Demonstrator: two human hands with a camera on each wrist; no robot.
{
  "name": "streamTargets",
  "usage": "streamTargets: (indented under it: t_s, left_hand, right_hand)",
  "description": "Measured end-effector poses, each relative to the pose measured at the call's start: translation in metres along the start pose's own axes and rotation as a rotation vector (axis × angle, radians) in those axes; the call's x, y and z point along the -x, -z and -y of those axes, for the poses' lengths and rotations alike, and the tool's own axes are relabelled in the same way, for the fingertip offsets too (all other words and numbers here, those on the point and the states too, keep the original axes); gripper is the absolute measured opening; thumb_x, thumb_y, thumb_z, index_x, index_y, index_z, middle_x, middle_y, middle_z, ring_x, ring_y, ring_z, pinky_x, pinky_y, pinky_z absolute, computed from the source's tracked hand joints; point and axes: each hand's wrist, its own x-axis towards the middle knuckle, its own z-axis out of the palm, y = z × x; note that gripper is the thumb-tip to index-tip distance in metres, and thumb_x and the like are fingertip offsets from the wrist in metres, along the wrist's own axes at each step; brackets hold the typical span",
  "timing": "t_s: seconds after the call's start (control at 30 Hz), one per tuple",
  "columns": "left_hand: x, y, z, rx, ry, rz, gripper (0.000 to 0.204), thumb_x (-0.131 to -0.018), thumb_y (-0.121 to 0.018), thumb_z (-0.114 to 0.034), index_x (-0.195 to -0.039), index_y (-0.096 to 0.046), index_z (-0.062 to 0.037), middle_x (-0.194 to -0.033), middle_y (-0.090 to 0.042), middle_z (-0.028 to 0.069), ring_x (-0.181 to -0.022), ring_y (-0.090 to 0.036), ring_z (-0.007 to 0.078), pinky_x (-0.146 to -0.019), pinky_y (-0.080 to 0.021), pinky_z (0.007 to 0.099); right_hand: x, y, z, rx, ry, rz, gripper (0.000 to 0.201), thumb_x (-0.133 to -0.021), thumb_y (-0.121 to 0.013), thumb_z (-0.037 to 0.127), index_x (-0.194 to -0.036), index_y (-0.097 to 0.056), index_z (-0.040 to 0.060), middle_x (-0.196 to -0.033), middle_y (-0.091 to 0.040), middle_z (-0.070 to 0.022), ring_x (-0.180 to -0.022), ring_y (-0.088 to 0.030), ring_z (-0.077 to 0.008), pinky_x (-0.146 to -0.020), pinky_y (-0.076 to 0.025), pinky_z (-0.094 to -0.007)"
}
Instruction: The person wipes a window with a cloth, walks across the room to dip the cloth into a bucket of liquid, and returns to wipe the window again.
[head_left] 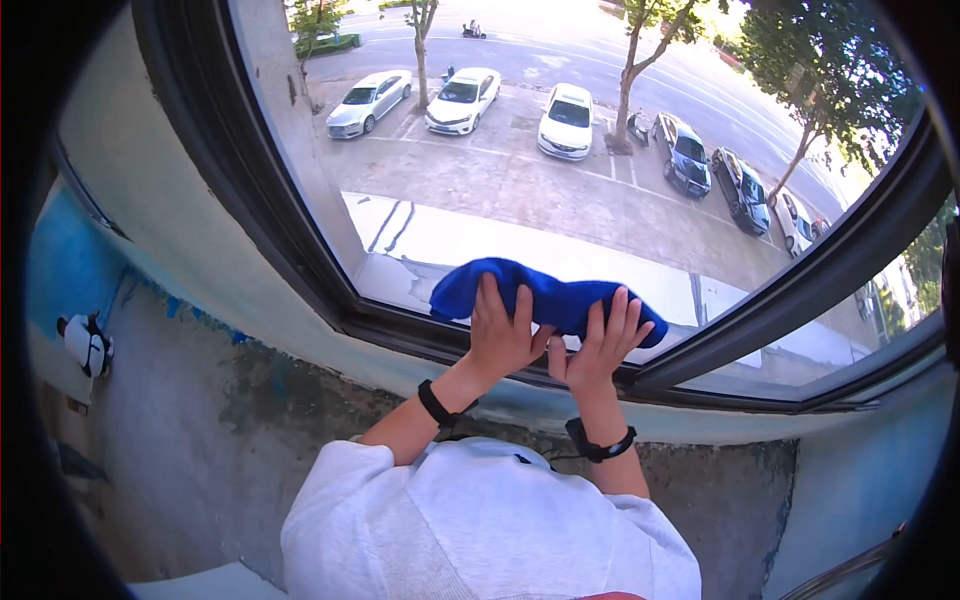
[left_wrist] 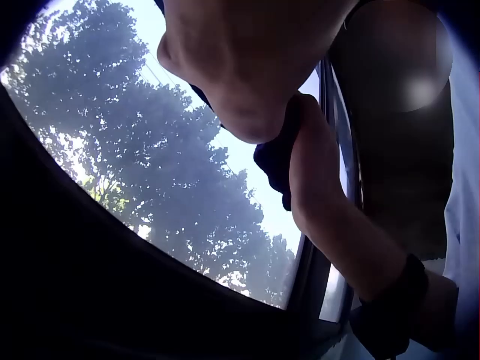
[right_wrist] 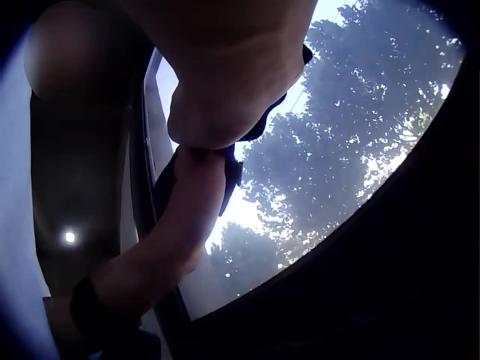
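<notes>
A blue cloth lies bunched across the lower part of the window pane, just above the bottom frame. The left hand presses on its left half with the fingers extended upward over the fabric. Beside it, the right hand rests on the right half, its fingers likewise stretched out and a little spread. The two thumbs come close together at the cloth's lower edge. In both wrist views the cloth shows only as a dark patch, mostly covered by the hands.
A dark window frame borders the pane, with another pane at the right. Outside are parked cars, trees and a road. A wall ledge runs below the frame. Far left, a person is on the floor below.
</notes>
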Motion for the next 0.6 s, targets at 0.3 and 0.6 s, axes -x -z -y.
streamTargets:
  t_s: [0.3, 0.6]
  left_hand:
    - [0.068, -0.008, -0.05, 0.143, 0.062, 0.381, 0.065, -0.084, -0.066, -0.025, -0.141, -0.043, -0.0052, -0.136, -0.031, 0.0418, -0.114, -0.046, 0.0548, -0.091, -0.042, 0.0594]
    - [0.011, 0.027, -0.041, 0.066, -0.046, 0.236, 0.048, -0.082, -0.069, -0.022, -0.128, -0.061, -0.0159, -0.142, -0.036, 0.0236, -0.121, -0.047, 0.0397, -0.109, -0.017, 0.0639]
  right_hand:
    - [0.116, 0.001, -0.038, -0.009, -0.193, 0.096, 0.055, -0.094, -0.052, 0.038, -0.135, -0.042, 0.0018, -0.149, -0.032, -0.0276, -0.141, -0.023, -0.0458, -0.114, -0.01, -0.0606]
    - [0.093, 0.01, -0.017, -0.178, -0.357, 0.12, 0.058, -0.09, -0.057, 0.024, -0.139, -0.034, 0.0008, -0.153, -0.024, -0.0274, -0.144, -0.013, -0.0473, -0.113, -0.002, -0.0628]
